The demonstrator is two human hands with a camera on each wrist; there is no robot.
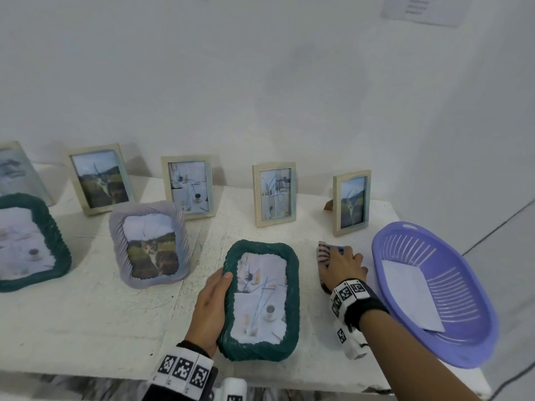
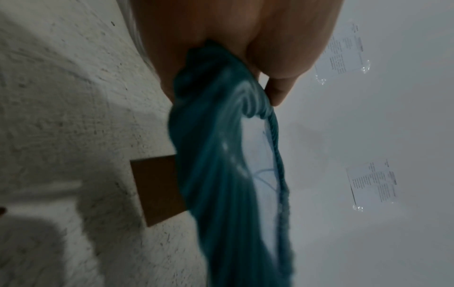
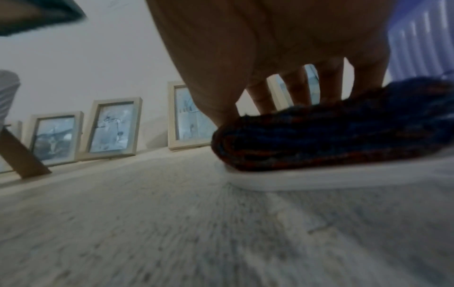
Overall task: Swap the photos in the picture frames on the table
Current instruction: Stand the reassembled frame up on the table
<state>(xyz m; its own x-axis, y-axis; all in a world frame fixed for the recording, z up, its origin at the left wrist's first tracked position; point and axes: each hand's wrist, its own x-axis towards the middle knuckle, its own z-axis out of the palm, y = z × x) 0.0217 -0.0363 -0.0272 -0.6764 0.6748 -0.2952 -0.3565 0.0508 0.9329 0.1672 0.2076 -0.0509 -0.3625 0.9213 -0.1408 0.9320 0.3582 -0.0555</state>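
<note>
The left hand grips the left edge of a green frame, thumb curled over its front rim, at the front of the white table. To the frame's right, the right hand rests spread fingers on a folded cloth, beside a purple basket.

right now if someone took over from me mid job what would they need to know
Left hand: grips the left edge of the green ruffled frame, tilted near the table's front edge, coffee-cup photo still inside.
Right hand: fingers resting on a folded striped cloth lying on the table beside the purple basket, which holds a white sheet.
Elsewhere: lilac ruffled frame with a cat photo, another green frame at far left, wooden frames standing along the wall.
Done: no swap evident.
Left: open the frames, exchange the photos, close, stand them back up.
</note>
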